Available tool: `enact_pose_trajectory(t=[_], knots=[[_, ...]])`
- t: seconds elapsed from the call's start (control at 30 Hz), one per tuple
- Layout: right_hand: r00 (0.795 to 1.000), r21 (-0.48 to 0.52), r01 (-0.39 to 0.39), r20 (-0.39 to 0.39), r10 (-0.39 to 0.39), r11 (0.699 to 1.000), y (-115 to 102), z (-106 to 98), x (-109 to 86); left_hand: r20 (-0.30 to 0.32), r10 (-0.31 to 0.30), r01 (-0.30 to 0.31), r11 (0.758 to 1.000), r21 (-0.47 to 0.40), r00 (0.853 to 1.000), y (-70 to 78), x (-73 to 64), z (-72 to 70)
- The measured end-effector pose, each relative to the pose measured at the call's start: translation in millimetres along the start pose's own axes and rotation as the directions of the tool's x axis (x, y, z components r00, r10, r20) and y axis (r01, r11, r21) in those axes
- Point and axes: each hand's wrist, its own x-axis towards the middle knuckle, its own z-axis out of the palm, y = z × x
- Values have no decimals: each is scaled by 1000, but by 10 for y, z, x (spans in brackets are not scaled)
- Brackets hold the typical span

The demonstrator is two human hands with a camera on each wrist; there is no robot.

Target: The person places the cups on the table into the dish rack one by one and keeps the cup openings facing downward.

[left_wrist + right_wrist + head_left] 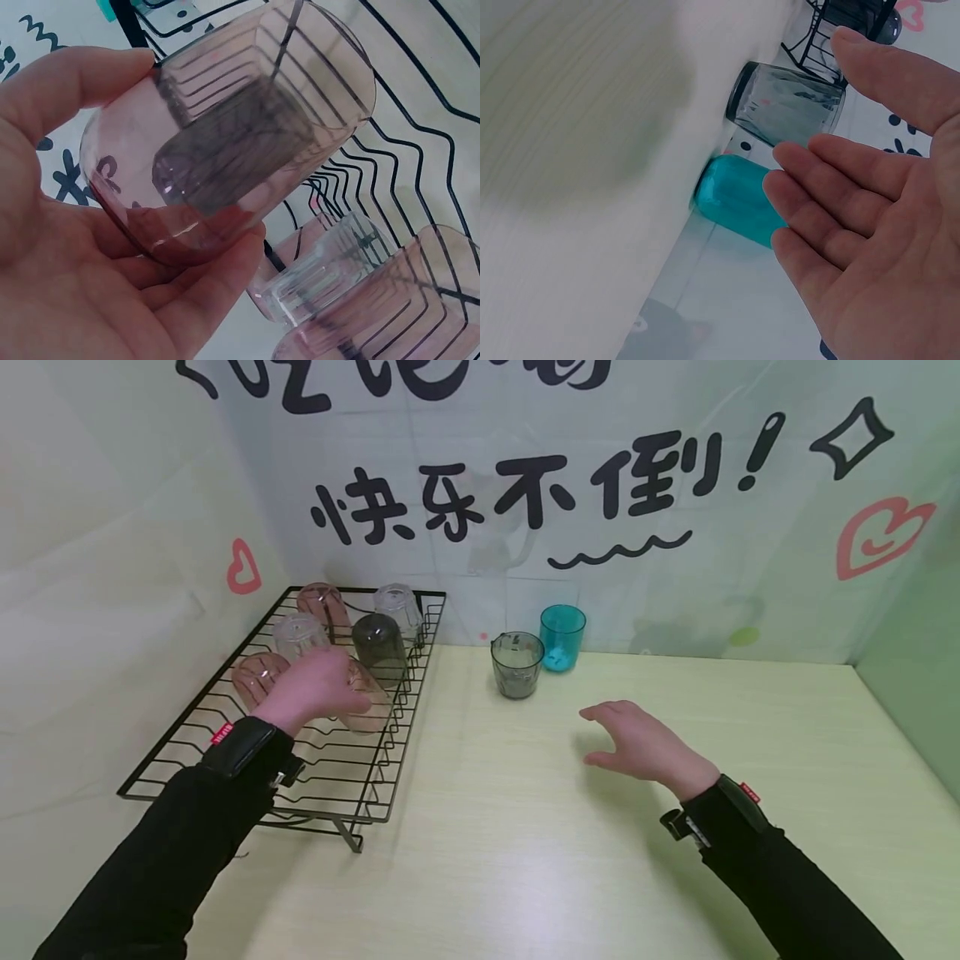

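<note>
My left hand grips a clear pink drinking glass by its rounded base end, thumb on one side and fingers on the other. The glass is mouth down at the right side of the black wire rack; whether its rim touches the wires I cannot tell. Just behind it stands an upturned dark grey glass. My right hand hovers above the table, fingers extended and holding nothing. The grey glass cup and the teal glass stand upright beyond it.
More upturned glasses sit on the rack: a pink one at the left, a clear one, another pink one and a clear faceted one at the back. A printed backdrop closes off the pale table.
</note>
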Motion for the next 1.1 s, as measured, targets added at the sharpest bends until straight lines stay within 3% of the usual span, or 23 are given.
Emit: enact_pose_trajectory(t=[0.2,0.47,0.67,0.87,1.1], knots=[[1000,10,7,1,-7,1000,-13,3,12,31,-7,7,1000,1,1000,-1,30,-16],[1000,10,15,-5,-15,1000,1,12,18,22,-8,9,1000,-27,1000,25,39,14],[1000,12,12,1,-12,1000,-4,21,30,3,5,-5,1000,-11,1000,43,60,27],[1000,13,1,3,-1,1000,-20,26,33,-46,68,-68,998,-9,997,35,71,58],[1000,19,-9,7,9,1000,-52,19,52,-43,51,-51,999,3,998,36,86,66]])
